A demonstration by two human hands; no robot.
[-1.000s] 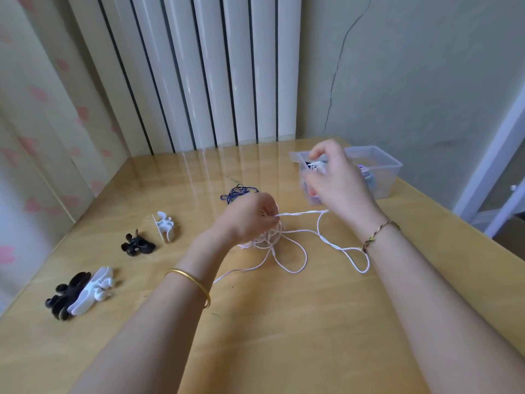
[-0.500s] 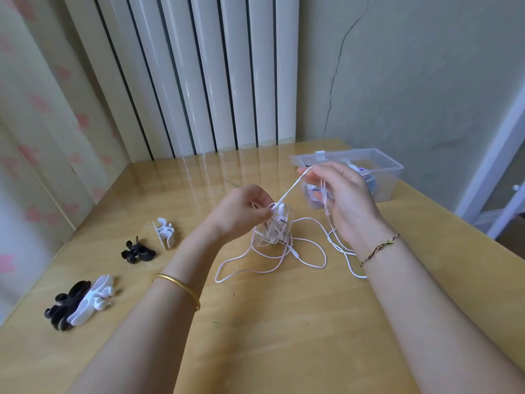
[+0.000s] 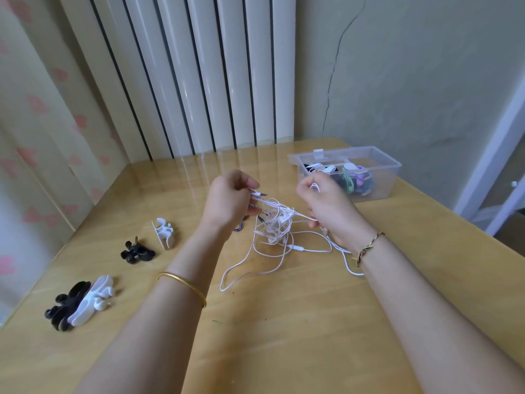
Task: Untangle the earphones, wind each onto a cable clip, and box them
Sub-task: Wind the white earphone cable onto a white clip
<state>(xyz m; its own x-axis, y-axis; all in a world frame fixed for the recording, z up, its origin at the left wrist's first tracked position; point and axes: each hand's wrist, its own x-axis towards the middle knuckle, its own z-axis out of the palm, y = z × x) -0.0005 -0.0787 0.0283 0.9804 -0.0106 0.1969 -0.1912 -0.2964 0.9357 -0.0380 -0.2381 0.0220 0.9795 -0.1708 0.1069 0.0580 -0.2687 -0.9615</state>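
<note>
- Two sets of fingers are clamped on one white cable. The left hand [image 3: 227, 203] fingers [image 3: 248, 184] pinch the strand just behind the plug, whose tip pokes out to the right. The right hand [image 3: 326, 207] fingers [image 3: 306, 191] curl round another strand and a small loop.
- The white earphones [image 3: 274, 227] hang as a knot between the hands, just above the bench [image 3: 284, 322], with slack loops trailing on it toward the person.
- The step looks like untangling. It is best to feed the plug end back through one loop at a time and pull gently, since a hard tug would likely tighten the knot.
- Unused clips lie to the left: a white clip [image 3: 164, 233], a black clip [image 3: 136, 253], and nearer, a black-and-white pair [image 3: 76, 302].
- The clear box [image 3: 389, 183] at far right already holds several wound sets.
- Hard to see:
  - A dark cable [image 3: 238, 228] shows behind the left wrist, mostly covered.
  - The earbuds can't be picked out in the knot.
  - The right hand's exact grip is blurred.
  - The number of sets in the box is unclear.
</note>
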